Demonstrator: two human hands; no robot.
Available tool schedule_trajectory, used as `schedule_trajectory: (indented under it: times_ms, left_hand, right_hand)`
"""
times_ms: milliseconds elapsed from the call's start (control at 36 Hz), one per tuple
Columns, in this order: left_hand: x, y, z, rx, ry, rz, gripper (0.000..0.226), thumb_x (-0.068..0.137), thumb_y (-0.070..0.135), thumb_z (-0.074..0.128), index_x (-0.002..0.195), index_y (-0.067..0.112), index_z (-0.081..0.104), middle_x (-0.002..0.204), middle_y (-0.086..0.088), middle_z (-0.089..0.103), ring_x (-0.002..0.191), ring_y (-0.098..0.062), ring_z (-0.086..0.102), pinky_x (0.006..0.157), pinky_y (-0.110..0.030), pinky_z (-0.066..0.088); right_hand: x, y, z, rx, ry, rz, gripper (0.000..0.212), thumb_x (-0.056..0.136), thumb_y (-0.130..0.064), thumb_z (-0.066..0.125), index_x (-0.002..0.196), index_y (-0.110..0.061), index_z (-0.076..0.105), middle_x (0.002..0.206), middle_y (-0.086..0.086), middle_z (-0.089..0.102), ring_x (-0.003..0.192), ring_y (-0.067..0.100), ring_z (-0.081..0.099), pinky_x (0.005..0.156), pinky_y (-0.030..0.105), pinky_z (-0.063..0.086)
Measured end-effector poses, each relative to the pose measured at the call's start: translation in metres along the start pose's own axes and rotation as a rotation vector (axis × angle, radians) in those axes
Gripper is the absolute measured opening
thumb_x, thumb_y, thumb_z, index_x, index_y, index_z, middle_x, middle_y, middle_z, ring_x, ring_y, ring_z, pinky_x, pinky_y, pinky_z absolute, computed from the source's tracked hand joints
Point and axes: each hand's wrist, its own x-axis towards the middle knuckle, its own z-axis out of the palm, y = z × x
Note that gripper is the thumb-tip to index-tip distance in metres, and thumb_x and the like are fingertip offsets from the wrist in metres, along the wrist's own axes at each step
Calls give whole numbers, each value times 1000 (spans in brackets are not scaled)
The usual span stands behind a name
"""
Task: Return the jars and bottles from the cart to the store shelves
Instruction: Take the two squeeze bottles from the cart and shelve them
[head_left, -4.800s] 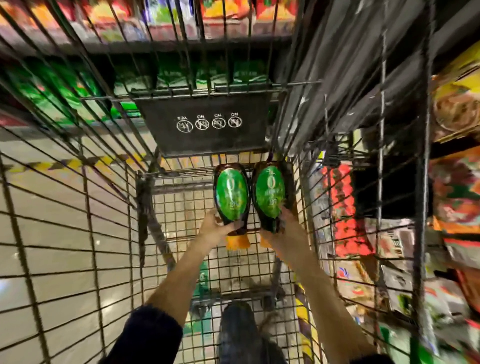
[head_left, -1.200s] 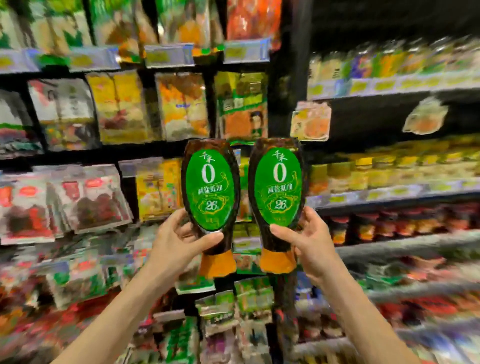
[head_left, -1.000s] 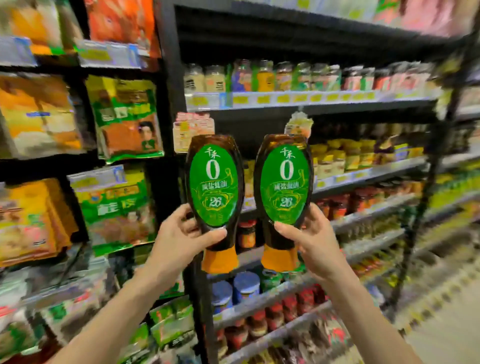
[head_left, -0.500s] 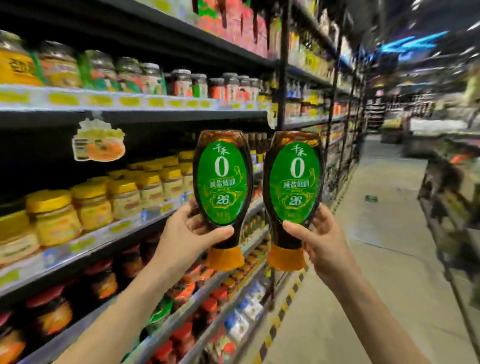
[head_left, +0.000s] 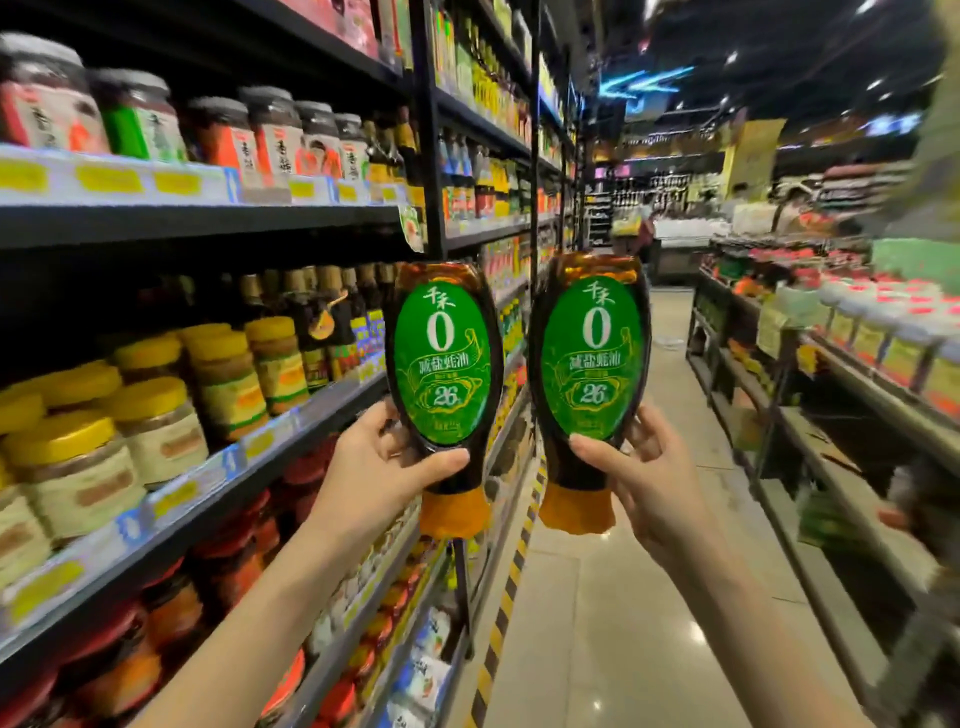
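I hold two matching dark sauce bottles with green oval labels and orange caps, caps pointing down, side by side in mid-air in the aisle. My left hand (head_left: 382, 465) grips the left bottle (head_left: 442, 364) near its lower end, thumb across the front. My right hand (head_left: 636, 475) grips the right bottle (head_left: 592, 358) the same way. The bottles stand a small gap apart and touch no shelf. The cart is out of view.
Store shelves (head_left: 208, 218) full of jars run along my left: yellow-lidded jars (head_left: 150, 426) at hand height, dark-lidded jars above, red-lidded ones below. Further down stand bottles (head_left: 467, 182). A lower shelf unit (head_left: 857, 395) lines the right. The tiled aisle floor (head_left: 649, 597) runs ahead.
I lifted both bottles out of the cart and turned to the right, from packet shelves to the jar shelves and down the aisle. My grip on both bottles is unchanged.
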Motion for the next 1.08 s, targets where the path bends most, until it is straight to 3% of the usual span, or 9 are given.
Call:
schedule_trajectory:
  times_ms: [83, 306, 417, 528, 834, 945, 1084]
  left_hand:
    - [35, -18, 0, -9, -43, -10, 60, 51, 13, 78, 107, 15, 59, 100, -2, 73, 90, -11, 70, 73, -20, 56]
    - [113, -64, 8, -1, -112, -64, 60, 53, 13, 79, 109, 20, 58, 100, -3, 73, 92, -16, 70, 70, -21, 56]
    - [152, -89, 22, 19, -111, -90, 61, 50, 16, 80, 107, 19, 59, 96, 0, 74, 87, -11, 71, 68, -19, 55]
    - [193, -116, 45, 42, -131, -116, 50, 61, 8, 77, 105, 22, 57, 88, 4, 75, 80, -6, 71, 60, -14, 52]
    - [330, -185, 131, 63, -66, -164, 54, 68, -3, 75, 117, 11, 54, 95, -5, 71, 67, -3, 69, 50, -10, 47]
    - [378, -202, 156, 64, -13, -169, 55, 65, 0, 76, 114, 16, 55, 91, 1, 72, 69, 0, 69, 52, -10, 48]
    - [428, -221, 174, 61, 46, -176, 51, 64, -2, 76, 104, 22, 56, 79, 12, 75, 72, -3, 70, 54, -12, 50]
  right_hand:
    - [26, 14, -1, -5, 26, -2, 47, 55, -3, 74, 95, -24, 61, 99, -4, 69, 99, 15, 64, 85, 31, 54]
    - [91, 56, -14, -31, 87, 31, 47, 53, -6, 74, 94, -25, 60, 91, -7, 71, 87, 7, 69, 72, 20, 56]
    - [125, 77, -30, -21, 105, 57, 48, 53, -4, 74, 94, -25, 60, 87, -10, 72, 84, 2, 69, 69, 18, 56]
    - [166, 98, -55, -31, 116, 75, 48, 59, 3, 74, 95, -26, 60, 88, -11, 71, 83, 1, 69, 66, 16, 54]
    - [325, 137, -150, -5, 49, 151, 53, 55, -4, 74, 104, -20, 60, 110, 4, 67, 95, 12, 68, 77, 24, 57]
    - [385, 143, -182, -21, 6, 176, 60, 56, -6, 75, 113, -16, 58, 117, 10, 65, 105, 22, 65, 88, 34, 55]
    - [448, 162, -206, -3, -42, 202, 64, 52, -2, 85, 108, -19, 60, 115, 10, 67, 102, 22, 66, 83, 30, 57]
